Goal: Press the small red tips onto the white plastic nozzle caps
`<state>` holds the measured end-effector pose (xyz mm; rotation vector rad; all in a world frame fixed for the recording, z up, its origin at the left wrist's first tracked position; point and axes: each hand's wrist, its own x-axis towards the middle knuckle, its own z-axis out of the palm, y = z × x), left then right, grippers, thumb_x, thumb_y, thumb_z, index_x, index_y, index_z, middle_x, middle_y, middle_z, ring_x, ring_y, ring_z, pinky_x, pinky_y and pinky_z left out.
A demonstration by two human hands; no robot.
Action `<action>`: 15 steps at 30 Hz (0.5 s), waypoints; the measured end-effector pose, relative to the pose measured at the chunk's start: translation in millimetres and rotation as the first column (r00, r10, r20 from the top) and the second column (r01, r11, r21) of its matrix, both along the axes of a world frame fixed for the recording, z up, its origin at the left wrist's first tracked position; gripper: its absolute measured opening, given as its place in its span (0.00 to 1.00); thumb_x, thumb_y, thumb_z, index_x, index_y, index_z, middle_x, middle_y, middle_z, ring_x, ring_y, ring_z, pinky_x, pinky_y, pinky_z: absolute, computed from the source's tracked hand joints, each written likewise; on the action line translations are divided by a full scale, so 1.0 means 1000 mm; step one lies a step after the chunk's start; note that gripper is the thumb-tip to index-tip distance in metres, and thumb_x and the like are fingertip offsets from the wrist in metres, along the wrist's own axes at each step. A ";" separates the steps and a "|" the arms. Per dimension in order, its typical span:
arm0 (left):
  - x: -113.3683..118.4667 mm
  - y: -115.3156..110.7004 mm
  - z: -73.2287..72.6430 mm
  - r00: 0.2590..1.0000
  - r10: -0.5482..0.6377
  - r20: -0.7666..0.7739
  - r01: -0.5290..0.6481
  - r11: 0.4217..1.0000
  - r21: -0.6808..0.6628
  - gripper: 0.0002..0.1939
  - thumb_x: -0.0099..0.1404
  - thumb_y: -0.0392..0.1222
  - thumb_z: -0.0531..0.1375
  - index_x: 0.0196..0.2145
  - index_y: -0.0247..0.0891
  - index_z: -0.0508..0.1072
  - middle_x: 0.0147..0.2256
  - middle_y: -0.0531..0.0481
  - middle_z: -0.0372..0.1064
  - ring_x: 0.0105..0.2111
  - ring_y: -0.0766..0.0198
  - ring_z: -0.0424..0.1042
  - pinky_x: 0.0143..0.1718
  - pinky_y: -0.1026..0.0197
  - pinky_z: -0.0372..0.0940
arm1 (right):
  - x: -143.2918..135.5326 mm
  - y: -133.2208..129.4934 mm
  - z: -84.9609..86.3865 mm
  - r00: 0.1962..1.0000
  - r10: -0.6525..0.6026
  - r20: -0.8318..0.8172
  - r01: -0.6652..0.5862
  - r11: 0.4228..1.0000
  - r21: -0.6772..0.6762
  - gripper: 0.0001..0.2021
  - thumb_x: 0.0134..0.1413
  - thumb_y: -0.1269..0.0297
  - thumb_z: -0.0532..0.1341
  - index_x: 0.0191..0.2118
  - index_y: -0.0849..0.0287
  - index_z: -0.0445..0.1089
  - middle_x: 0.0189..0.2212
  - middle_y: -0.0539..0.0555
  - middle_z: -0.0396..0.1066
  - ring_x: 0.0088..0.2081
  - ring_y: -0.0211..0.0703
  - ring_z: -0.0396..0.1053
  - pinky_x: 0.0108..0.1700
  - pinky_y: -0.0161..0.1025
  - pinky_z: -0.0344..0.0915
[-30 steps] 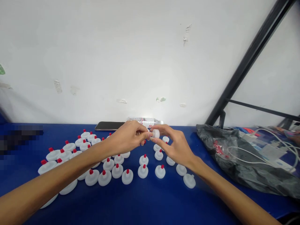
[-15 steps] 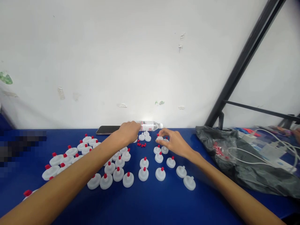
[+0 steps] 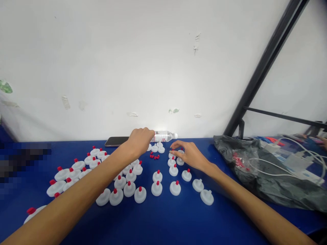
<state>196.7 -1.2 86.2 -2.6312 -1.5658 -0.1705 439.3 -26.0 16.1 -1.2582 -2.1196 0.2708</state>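
Note:
My right hand (image 3: pixel 188 153) hovers over the far right rows, thumb and forefinger apart. Just by its fingertips stands a white disc-shaped piece with a red cap (image 3: pixel 172 154), resting on the blue table. My left hand (image 3: pixel 140 141) is in front of the clear bottle (image 3: pixel 163 136), its back toward me and its fingers hidden. Beside it lie several uncapped white pieces (image 3: pixel 160 149) with bare spouts. A small pile of loose red caps (image 3: pixel 154 156) lies between my hands. Many capped white pieces (image 3: pixel 140 194) stand in rows across the table.
A dark phone (image 3: pixel 116 141) lies by the wall, behind my left forearm. Two uncapped white pieces (image 3: pixel 206 197) sit near my right forearm. On the right, a dark plastic bag (image 3: pixel 270 187) carries white cables and a clear bag of red bits (image 3: pixel 240 161).
The fingers of my right hand have parted from the capped white piece, which now stands in the row. My left hand has shifted slightly up and back, uncovering more of an uncapped piece.

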 end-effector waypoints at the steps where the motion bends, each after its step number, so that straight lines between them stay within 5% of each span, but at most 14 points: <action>1: 0.000 -0.001 0.005 1.000 0.003 0.012 -0.003 1.000 -0.019 0.16 0.74 0.47 0.63 0.55 0.36 0.73 0.52 0.43 0.73 0.48 0.55 0.76 0.49 0.47 0.74 | -0.001 -0.002 0.002 1.000 -0.002 -0.017 0.002 1.000 0.018 0.09 0.66 0.57 0.65 0.47 0.52 0.76 0.43 0.53 0.83 0.46 0.52 0.80 0.48 0.46 0.72; 5: 0.004 -0.010 0.022 0.987 -0.098 0.130 0.113 0.987 -0.112 0.11 0.74 0.46 0.62 0.46 0.35 0.77 0.43 0.47 0.77 0.40 0.60 0.77 0.43 0.54 0.74 | -0.014 -0.016 0.012 0.996 0.040 -0.081 -0.034 0.997 0.069 0.23 0.64 0.53 0.67 0.62 0.49 0.68 0.52 0.53 0.80 0.53 0.51 0.78 0.49 0.44 0.74; 7: 0.009 -0.013 0.023 0.966 -0.158 0.203 0.187 0.974 -0.130 0.09 0.75 0.44 0.61 0.43 0.37 0.79 0.38 0.51 0.78 0.37 0.63 0.77 0.39 0.60 0.72 | -0.020 -0.022 0.015 0.993 0.057 -0.100 -0.048 0.995 0.090 0.23 0.63 0.53 0.68 0.61 0.48 0.69 0.50 0.51 0.81 0.51 0.50 0.79 0.47 0.43 0.74; 10: 0.015 -0.012 0.016 0.948 -0.176 0.266 0.212 0.970 -0.116 0.11 0.76 0.44 0.59 0.43 0.40 0.80 0.38 0.52 0.78 0.37 0.63 0.77 0.38 0.62 0.71 | -0.022 -0.024 0.017 0.992 0.026 -0.122 -0.010 0.992 0.130 0.12 0.66 0.55 0.66 0.51 0.49 0.77 0.43 0.49 0.83 0.44 0.49 0.81 0.45 0.42 0.74; 15: 0.013 0.000 -0.008 0.984 -0.050 0.173 0.072 0.990 -0.125 0.15 0.75 0.48 0.62 0.52 0.35 0.74 0.48 0.44 0.75 0.45 0.57 0.77 0.47 0.49 0.74 | -0.010 -0.016 0.018 0.984 -0.078 -0.158 0.107 0.976 0.189 0.09 0.64 0.59 0.67 0.47 0.54 0.79 0.40 0.52 0.83 0.43 0.51 0.81 0.48 0.44 0.73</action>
